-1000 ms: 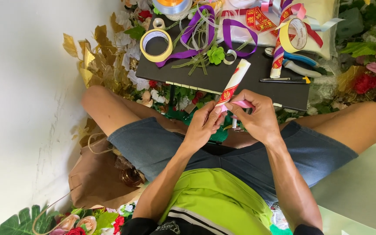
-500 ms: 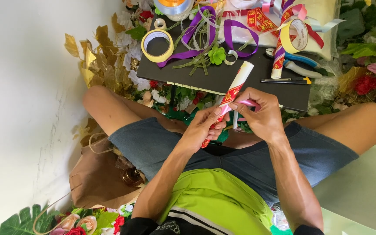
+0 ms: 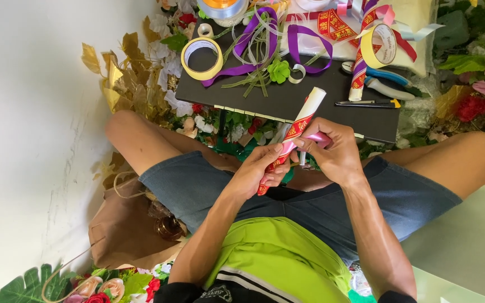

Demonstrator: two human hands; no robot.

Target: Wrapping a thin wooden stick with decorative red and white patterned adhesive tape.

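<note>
I sit cross-legged and hold a white rolled tube (image 3: pixel 310 106) wrapped with a red and gold patterned ribbon. My left hand (image 3: pixel 261 168) grips the tube's lower end against my lap. My right hand (image 3: pixel 332 150) holds its middle and also pinches a pink ribbon (image 3: pixel 318 137) and a thin stick. The tube tilts up and to the right, its top over the edge of the black board (image 3: pixel 287 98).
On the black board lie a yellow tape roll (image 3: pixel 202 58), purple ribbon loops (image 3: pixel 304 47), a green flower (image 3: pixel 279 70), pliers (image 3: pixel 385 84), a utility knife (image 3: pixel 369 103) and a red-gold ribbon (image 3: pixel 360 73). Gold leaves (image 3: pixel 122 78) and artificial flowers (image 3: pixel 481 95) surround it. A white wall (image 3: pixel 23 140) is left.
My left hand slid down the tube to its lower end. The tube now stands slightly steeper, and my right hand stays on its middle.
</note>
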